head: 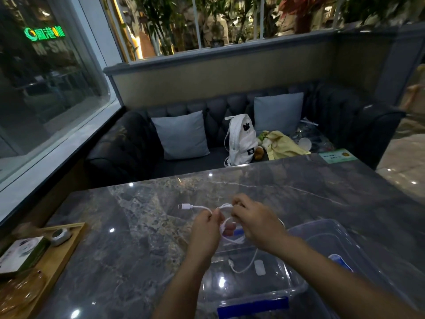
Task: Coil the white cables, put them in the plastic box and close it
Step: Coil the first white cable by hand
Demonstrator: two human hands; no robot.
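Note:
Above the marble table, my left hand [204, 231] and my right hand [255, 221] both pinch a white cable [230, 238] that is partly looped between them. Its plug end [185, 206] sticks out to the left of my left hand. Below my hands stands the clear plastic box [296, 288] with a blue latch [253, 306] at its near edge. Another white cable [245, 264] and a small white adapter [259, 267] lie inside the box. The clear lid [326, 238] with a blue clip [340, 261] rests to the right of the box.
A wooden tray [57, 256] with a small box and a round metal object sits at the table's left edge. Beyond the table's far edge is a dark sofa [128, 143] with cushions, a white backpack [241, 139] and clothes. A green card [338, 155] lies at the far right corner.

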